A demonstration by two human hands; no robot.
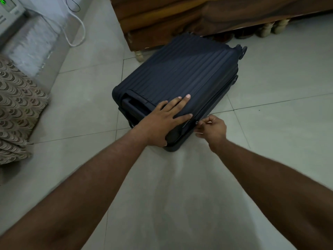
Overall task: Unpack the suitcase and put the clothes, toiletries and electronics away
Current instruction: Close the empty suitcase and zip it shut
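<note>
A dark navy ribbed suitcase (183, 74) lies flat and closed on the tiled floor, wheels at its far right end and handle recess at the near left. My left hand (166, 117) rests flat on the near corner of the lid, fingers spread. At the suitcase's near right side my right hand (212, 129) pinches the zipper pull (196, 123) between its fingertips. The contents are hidden inside.
A wooden bed frame (180, 17) with turned legs stands right behind the suitcase. To the left lie a patterned cloth (16, 109), a white cable (79, 31) and a device with a green light (9, 6). Light tiled floor (180, 195) stretches in front.
</note>
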